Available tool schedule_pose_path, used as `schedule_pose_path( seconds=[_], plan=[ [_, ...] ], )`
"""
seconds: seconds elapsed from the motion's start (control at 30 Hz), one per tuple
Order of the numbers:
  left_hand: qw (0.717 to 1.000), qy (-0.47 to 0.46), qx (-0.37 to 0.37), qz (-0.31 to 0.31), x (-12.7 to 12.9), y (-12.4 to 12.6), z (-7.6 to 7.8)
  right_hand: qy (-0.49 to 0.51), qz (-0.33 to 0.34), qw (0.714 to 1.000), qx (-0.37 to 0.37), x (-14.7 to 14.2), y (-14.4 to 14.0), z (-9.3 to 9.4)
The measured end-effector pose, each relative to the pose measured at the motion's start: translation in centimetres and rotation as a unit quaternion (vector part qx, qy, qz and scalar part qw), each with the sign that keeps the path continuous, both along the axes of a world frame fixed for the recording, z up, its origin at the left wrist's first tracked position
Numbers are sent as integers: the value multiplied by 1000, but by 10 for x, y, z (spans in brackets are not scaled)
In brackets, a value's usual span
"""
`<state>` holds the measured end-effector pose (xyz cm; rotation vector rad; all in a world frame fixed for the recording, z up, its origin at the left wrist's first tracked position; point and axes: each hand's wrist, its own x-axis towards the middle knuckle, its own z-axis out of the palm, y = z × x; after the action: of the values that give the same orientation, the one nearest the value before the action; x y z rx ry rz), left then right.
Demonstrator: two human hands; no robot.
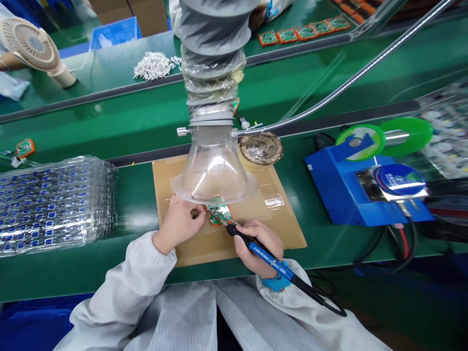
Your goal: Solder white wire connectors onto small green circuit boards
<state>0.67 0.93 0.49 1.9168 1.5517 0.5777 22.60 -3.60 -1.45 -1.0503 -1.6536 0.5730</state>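
Note:
A green circuit board (221, 215) with an orange edge lies on a cardboard sheet (288, 229), partly behind the rim of a clear fume hood (215, 168). My right hand (261, 246) is closed around a blue and black soldering iron (268, 258). Thin metal tips reach from it over the board; I cannot tell whether a second tool is among them. At the board's left edge is my left hand (183, 222), its fingers bent and pressed together. What they pinch, if anything, is hidden.
Stacked clear trays (58, 204) with small blue parts stand left. A blue solder feeder (351, 180) with a green reel is at right. A round dish (261, 147) sits behind the cardboard. The hood's grey hose (215, 53) hangs ahead. Across the bench, a person's hand (258, 17) shows.

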Motion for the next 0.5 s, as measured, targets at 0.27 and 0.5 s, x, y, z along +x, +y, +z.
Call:
schedule_pose_path(
  seconds=[0.27, 0.5],
  plan=[
    [1000, 1, 3, 2, 0, 0, 2, 2, -8, 1000, 2, 0, 0, 2],
    [1000, 6, -1, 4, -1, 0, 1, -1, -4, 1000, 3, 1, 0, 1]
  ],
)
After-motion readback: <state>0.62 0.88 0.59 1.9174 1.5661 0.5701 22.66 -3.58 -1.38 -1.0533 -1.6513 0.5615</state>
